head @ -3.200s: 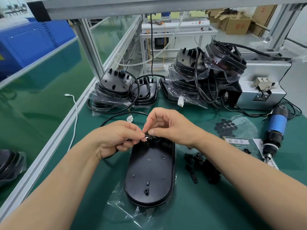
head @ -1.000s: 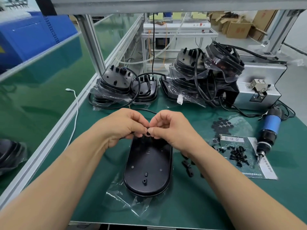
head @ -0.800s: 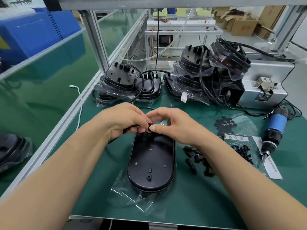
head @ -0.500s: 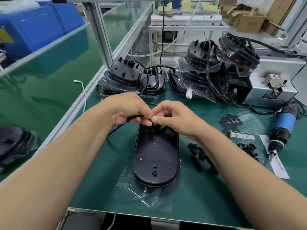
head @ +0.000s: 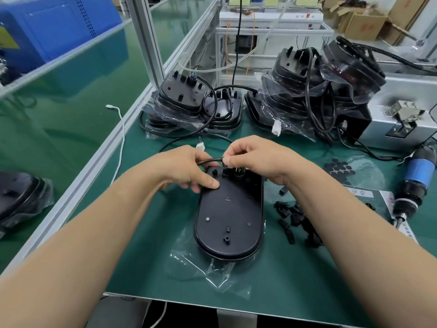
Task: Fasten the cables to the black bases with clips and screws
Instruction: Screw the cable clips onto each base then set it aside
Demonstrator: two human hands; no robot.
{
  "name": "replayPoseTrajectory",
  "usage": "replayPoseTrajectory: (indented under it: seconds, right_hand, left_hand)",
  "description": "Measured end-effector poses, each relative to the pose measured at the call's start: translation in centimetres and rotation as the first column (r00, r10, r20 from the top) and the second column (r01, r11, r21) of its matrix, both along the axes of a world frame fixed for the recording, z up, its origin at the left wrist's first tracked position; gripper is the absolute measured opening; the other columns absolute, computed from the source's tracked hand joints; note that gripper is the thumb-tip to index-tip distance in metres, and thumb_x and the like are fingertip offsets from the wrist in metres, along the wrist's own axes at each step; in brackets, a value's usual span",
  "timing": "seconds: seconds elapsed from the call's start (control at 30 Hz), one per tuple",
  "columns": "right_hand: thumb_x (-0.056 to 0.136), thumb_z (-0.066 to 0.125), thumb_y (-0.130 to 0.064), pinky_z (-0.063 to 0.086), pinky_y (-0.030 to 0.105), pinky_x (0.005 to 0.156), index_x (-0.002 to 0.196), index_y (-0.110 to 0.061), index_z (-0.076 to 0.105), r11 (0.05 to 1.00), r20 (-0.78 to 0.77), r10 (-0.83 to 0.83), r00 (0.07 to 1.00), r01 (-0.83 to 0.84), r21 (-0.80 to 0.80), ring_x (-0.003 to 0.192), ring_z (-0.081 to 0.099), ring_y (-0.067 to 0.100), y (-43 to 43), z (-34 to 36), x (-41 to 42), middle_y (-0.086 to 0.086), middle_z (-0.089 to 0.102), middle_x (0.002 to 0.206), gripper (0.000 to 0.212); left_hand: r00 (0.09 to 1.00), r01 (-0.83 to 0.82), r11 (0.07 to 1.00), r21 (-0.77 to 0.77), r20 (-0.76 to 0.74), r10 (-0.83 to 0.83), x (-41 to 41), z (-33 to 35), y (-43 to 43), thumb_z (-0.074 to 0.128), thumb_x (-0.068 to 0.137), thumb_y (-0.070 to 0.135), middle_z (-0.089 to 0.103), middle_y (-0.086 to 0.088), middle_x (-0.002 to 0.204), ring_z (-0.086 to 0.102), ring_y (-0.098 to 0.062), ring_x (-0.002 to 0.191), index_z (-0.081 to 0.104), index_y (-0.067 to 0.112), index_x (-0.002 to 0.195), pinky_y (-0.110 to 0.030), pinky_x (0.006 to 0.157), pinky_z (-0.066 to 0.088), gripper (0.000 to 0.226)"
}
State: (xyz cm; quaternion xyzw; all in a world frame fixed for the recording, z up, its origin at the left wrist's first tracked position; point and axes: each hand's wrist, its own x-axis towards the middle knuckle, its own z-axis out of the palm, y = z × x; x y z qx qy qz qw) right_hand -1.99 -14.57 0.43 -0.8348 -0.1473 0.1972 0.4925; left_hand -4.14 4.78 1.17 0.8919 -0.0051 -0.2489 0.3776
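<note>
Both hands are up at the far end of the black base (head: 229, 216), and the cable (head: 210, 160) is strung between them. The right hand (head: 260, 159) pinches it between thumb and forefinger, the other fingers curled in behind. The left hand (head: 186, 166) has its fingers curled with the cable running out from under the thumb, so it looks gripped there, and the lower fingertips (head: 214, 184) press on the base's left edge.

Here is the relation that matters. The short held stretch of cable runs side to side, from one set of fingers to the other, while the base runs lengthwise away from the person. So the cable lies crosswise, just above the far end, where the small posts stand directly beneath the right fingertips.

The right hand is the nearer one to that mounting spot, and I'd judge it will guide the cable down while the left steadies the base.

No clip is on the cable yet, as far as I can tell. The loose clips (head: 295, 218) lie near and to the outside of the right wrist, and the electric screwdriver (head: 417, 183) rests well beyond them, out to the right.
</note>
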Motion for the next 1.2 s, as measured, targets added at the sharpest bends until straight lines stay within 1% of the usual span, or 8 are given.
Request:
replayPoseTrajectory:
  seconds: [0.13, 0.2, 0.27, 0.33, 0.5, 0.6, 0.93, 1.2]
  right_hand:
    - [0.088, 0.071, -0.013, 0.037, 0.028, 0.074, 0.077, -0.014, 0.066, 0.990, -0.126, -0.142, 0.982, 0.137, -0.046, 0.077, 0.048, 0.014, 0.3, -0.7, 0.7, 0.001, 0.060, 0.081, 0.012]
    - [0.087, 0.071, -0.008, 0.041, 0.026, 0.069, 0.077, -0.011, 0.065, 0.987, -0.199, -0.159, 0.967, 0.159, -0.018, 0.074, 0.051, 0.015, 0.2, -0.7, 0.9, 0.007, 0.060, 0.084, 0.011]
    - [0.087, 0.070, -0.004, 0.044, 0.022, 0.060, 0.072, -0.012, 0.065, 0.985, -0.269, -0.151, 0.951, 0.168, 0.040, 0.064, 0.056, 0.011, 0.0, -0.6, 1.1, 0.003, 0.063, 0.077, 0.017]
    - [0.087, 0.069, -0.003, 0.044, 0.024, 0.065, 0.070, -0.013, 0.065, 0.983, -0.291, -0.130, 0.948, 0.162, 0.091, 0.069, 0.057, 0.011, -0.3, -0.5, 1.2, 0.000, 0.064, 0.074, 0.020]
    - [0.088, 0.070, -0.006, 0.043, 0.022, 0.068, 0.079, -0.008, 0.065, 0.997, -0.225, -0.046, 0.973, 0.057, 0.043, 0.075, 0.055, 0.015, -0.1, -0.5, 1.0, 0.006, 0.062, 0.080, 0.010]
    - [0.089, 0.067, -0.004, 0.047, 0.021, 0.064, 0.073, -0.010, 0.065, 0.998, -0.228, 0.014, 0.974, -0.001, 0.057, 0.069, 0.057, 0.014, 0.0, -0.2, 0.7, 0.003, 0.062, 0.072, 0.017]
    - [0.091, 0.067, -0.006, 0.045, 0.012, 0.060, 0.091, -0.002, 0.066, 0.996, -0.185, 0.081, 0.979, -0.073, 0.050, 0.068, 0.052, 0.012, -0.1, 0.1, 0.3, 0.004, 0.059, 0.075, 0.004]
    - [0.083, 0.075, -0.006, 0.040, 0.026, 0.074, 0.071, -0.013, 0.063, 0.998, -0.145, -0.055, 0.988, 0.051, -0.025, 0.074, 0.053, 0.012, 0.5, 0.0, 0.5, -0.001, 0.062, 0.073, 0.019]
  left_hand:
    - [0.999, 0.035, 0.999, -0.006, 0.024, -0.035, 0.1, -0.4, 0.4, 0.087, 0.067, 0.032, 0.072, -0.004, 0.107, 0.066, -0.006, 0.058, 0.067, 0.033, 0.108, -0.017, 0.045, 0.037, 0.046]
    - [0.999, 0.043, 0.999, -0.005, 0.028, -0.043, 0.2, -0.5, 0.4, 0.087, 0.066, 0.032, 0.072, -0.002, 0.107, 0.067, -0.006, 0.058, 0.067, 0.032, 0.109, -0.018, 0.045, 0.037, 0.047]
    - [0.999, 0.026, 1.000, -0.012, 0.032, -0.025, 0.2, -0.6, 0.3, 0.087, 0.066, 0.031, 0.074, 0.002, 0.093, 0.066, -0.005, 0.056, 0.068, 0.029, 0.110, -0.017, 0.044, 0.037, 0.048]
    - [0.999, 0.000, 1.000, -0.026, 0.034, 0.001, 0.2, -0.7, 0.2, 0.087, 0.066, 0.029, 0.071, 0.005, 0.076, 0.065, -0.005, 0.055, 0.068, 0.026, 0.109, -0.014, 0.040, 0.036, 0.046]
    - [0.999, -0.025, 0.997, -0.070, 0.037, 0.028, 0.2, -0.9, 0.1, 0.086, 0.069, 0.024, 0.069, 0.003, 0.069, 0.061, -0.006, 0.050, 0.072, 0.021, 0.103, -0.014, 0.042, 0.040, 0.037]
    - [0.999, -0.038, 0.993, -0.115, 0.023, 0.040, 0.2, -1.1, 0.1, 0.085, 0.071, 0.017, 0.069, 0.003, 0.064, 0.059, -0.005, 0.048, 0.074, 0.016, 0.101, -0.016, 0.043, 0.042, 0.031]
    - [0.997, -0.077, 0.984, -0.158, -0.005, 0.077, 0.0, -1.0, 0.0, 0.084, 0.071, 0.011, 0.068, 0.003, 0.062, 0.059, -0.007, 0.046, 0.072, 0.015, 0.104, -0.016, 0.043, 0.043, 0.035]
    - [0.995, -0.101, 0.978, -0.181, -0.012, 0.100, -0.3, -1.0, 0.0, 0.084, 0.072, 0.012, 0.069, 0.003, 0.062, 0.059, -0.007, 0.047, 0.072, 0.018, 0.102, -0.015, 0.044, 0.043, 0.033]
